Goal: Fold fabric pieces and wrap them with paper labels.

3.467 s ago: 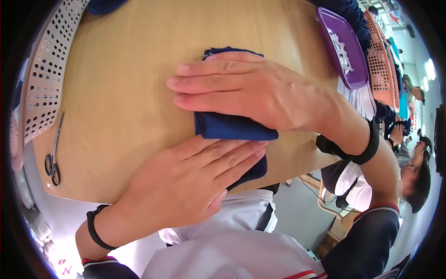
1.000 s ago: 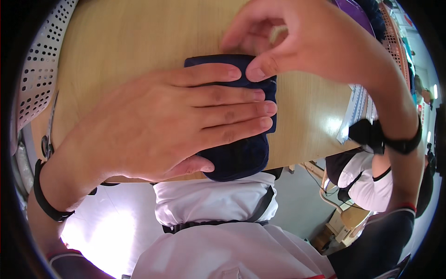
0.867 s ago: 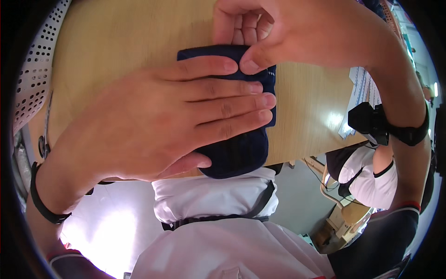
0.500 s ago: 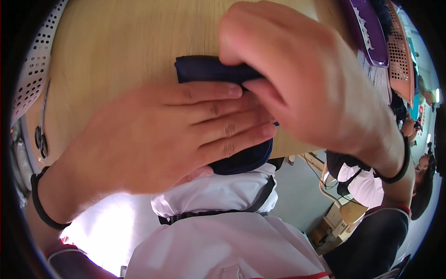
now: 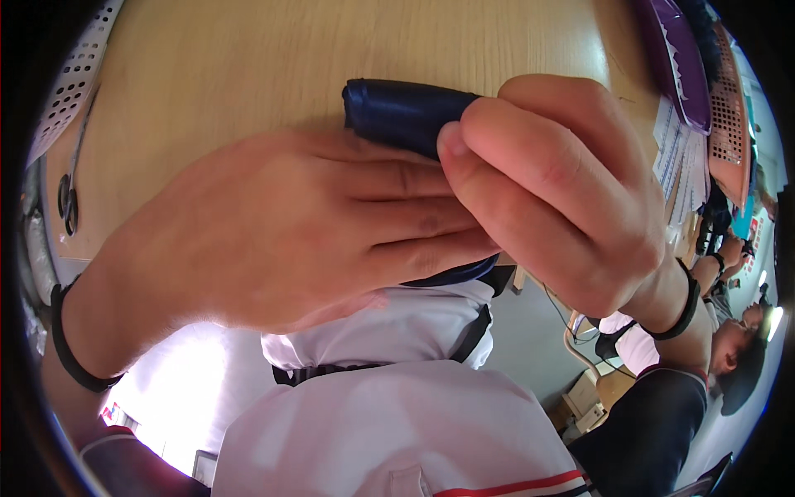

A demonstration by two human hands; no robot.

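Note:
A folded dark blue cloth lies at the near edge of a light wooden table. My left hand lies flat across most of the cloth, fingers pointing right, pressing it down. My right hand comes from the right and curls its fingers over the cloth's far right part, gripping the fold. Only the cloth's far rolled edge and a sliver under my left fingers show. Both wrists wear black bands.
Scissors lie at the table's left edge beside a white perforated basket. A purple tray, an orange basket and papers sit at the right. Other people sit at the lower right.
Both hands first lay flat on the cloth. My right hand then lifted to the cloth's far edge, pinched it, and now wraps over the fold. The left hand kept pressing throughout.

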